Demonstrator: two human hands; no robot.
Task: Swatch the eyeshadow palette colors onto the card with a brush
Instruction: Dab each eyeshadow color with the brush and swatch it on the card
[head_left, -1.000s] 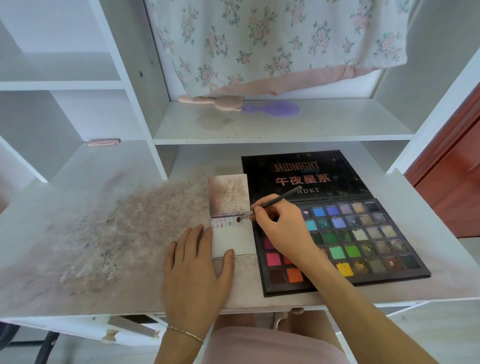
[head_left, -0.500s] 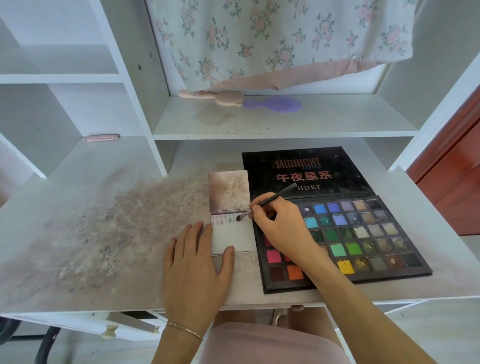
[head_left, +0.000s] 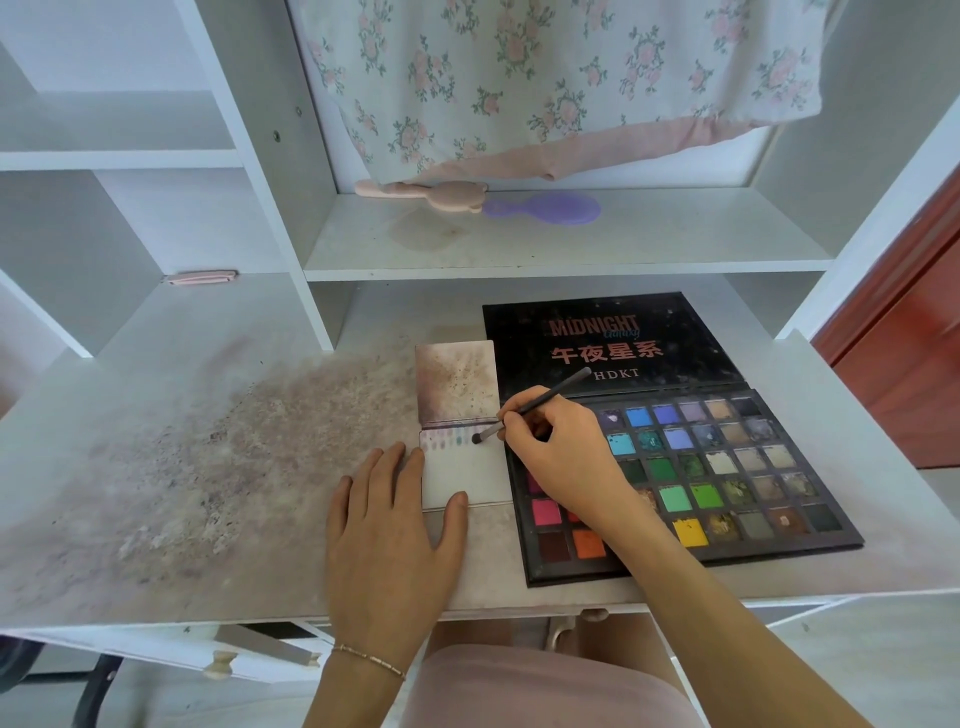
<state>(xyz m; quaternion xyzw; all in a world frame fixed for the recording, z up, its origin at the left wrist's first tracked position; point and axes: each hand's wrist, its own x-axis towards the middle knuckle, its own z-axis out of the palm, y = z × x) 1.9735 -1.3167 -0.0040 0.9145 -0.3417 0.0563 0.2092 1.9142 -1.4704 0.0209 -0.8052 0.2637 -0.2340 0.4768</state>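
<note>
"So where is the brush (head_left: 540, 400) now?"

"It is in the right hand (head_left: 561, 457). The fingers are curled round the dark stick and pinch it low down, like you hold a pencil. The soft tip points left and sits on the card (head_left: 467, 478), at the end of a row of little color spots along the card's top edge. The long stick leans up and to the right, over the black lid of the palette (head_left: 727, 467)."

"And the other hand?"

"The left hand (head_left: 389, 525) lies flat on the desk (head_left: 182, 467) with the fingers straight. It holds nothing. Its fingertips press the left edge of the card and the thumb presses the bottom edge (I think that stops the card from sliding)."

"Where are the colors?"

"The palette lies open just to the right of the card, touching it or almost. So the card is to the left of the right hand, and the color squares are under and to the right of it. The right hand is the nearer one to both."

"What comes next, do you think?"

"I guess the brush goes right to dip in a new square, then back left to the bare spot past the last dot. Most of the card is white, so lots of colors are left to do."
</note>
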